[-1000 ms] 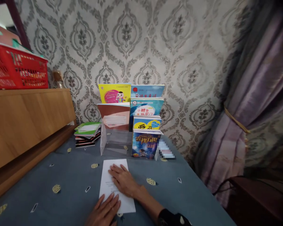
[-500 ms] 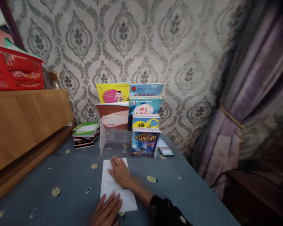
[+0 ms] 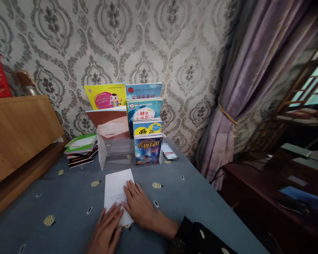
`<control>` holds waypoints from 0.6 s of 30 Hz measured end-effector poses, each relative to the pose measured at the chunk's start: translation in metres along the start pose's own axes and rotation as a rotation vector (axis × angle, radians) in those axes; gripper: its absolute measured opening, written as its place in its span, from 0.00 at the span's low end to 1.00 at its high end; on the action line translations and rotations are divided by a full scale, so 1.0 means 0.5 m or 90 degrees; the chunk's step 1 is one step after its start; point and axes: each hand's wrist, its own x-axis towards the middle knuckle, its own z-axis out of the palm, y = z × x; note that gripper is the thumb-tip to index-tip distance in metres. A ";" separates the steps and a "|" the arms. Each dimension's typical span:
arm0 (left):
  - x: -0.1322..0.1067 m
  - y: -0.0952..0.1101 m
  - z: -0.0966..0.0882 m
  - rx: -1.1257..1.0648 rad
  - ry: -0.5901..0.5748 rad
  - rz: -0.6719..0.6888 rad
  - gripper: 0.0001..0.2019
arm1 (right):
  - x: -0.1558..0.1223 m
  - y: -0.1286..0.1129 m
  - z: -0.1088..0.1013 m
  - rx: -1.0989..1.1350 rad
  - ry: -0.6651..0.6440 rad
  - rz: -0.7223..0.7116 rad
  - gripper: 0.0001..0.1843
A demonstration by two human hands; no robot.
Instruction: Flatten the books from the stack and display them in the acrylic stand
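Observation:
A white sheet of paper [image 3: 116,181] with a few faint printed lines lies flat on the blue tablecloth [image 3: 76,218]. My left hand [image 3: 106,227] rests on its near left part with the fingers stretched out. Across the right edge lies my right hand [image 3: 140,206], flat and open, its fingertips pointing away from me. The two hands nearly meet at the paper's near half and cover part of it. Neither hand grips anything.
Beyond the paper stands a clear acrylic rack [image 3: 102,155] with upright children's books [image 3: 147,150]. Left of it lies a stack of books [image 3: 82,144]. A wooden cabinet [image 3: 18,134] borders the left side; a purple curtain [image 3: 225,141] hangs at right.
My right hand has drawn back from the paper's far end to its right edge. The separate near-right section of paper no longer shows. The view has swung to the right.

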 end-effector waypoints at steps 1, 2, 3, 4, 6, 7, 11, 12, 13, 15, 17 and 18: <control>0.001 -0.006 0.006 -0.031 0.029 -0.044 0.25 | -0.007 -0.002 -0.002 0.001 -0.002 0.000 0.31; 0.006 -0.012 0.008 -0.073 0.054 -0.098 0.22 | -0.013 -0.004 -0.005 0.002 -0.004 -0.001 0.31; 0.014 -0.017 0.008 -0.127 0.066 -0.159 0.20 | -0.017 -0.005 -0.007 0.004 -0.003 -0.002 0.31; 0.027 -0.021 0.003 -0.190 0.071 -0.227 0.19 | -0.019 -0.007 -0.010 0.005 0.000 -0.004 0.31; 0.063 -0.027 -0.019 -0.334 0.062 -0.372 0.19 | -0.022 -0.009 -0.014 0.008 0.004 -0.005 0.31; 0.084 -0.029 -0.034 -0.404 0.082 -0.450 0.21 | -0.022 -0.009 -0.015 0.009 0.005 -0.004 0.31; 0.159 -0.038 -0.098 -0.643 0.162 -0.665 0.25 | -0.020 -0.009 -0.017 0.010 0.004 -0.006 0.32; 0.172 -0.041 -0.110 -0.672 0.179 -0.703 0.23 | -0.021 -0.009 -0.016 0.010 0.008 -0.007 0.32; 0.183 -0.046 -0.120 -0.687 0.192 -0.737 0.20 | -0.021 -0.008 -0.016 0.010 0.013 -0.008 0.32; 0.196 -0.055 -0.131 -0.692 0.205 -0.797 0.15 | -0.023 -0.007 -0.016 0.013 0.024 -0.013 0.32; 0.200 -0.062 -0.129 -0.712 0.196 -0.837 0.14 | -0.025 -0.007 -0.017 0.017 0.034 -0.019 0.31; 0.199 -0.063 -0.123 -0.734 0.170 -0.850 0.14 | -0.026 -0.006 -0.017 0.019 0.037 -0.022 0.31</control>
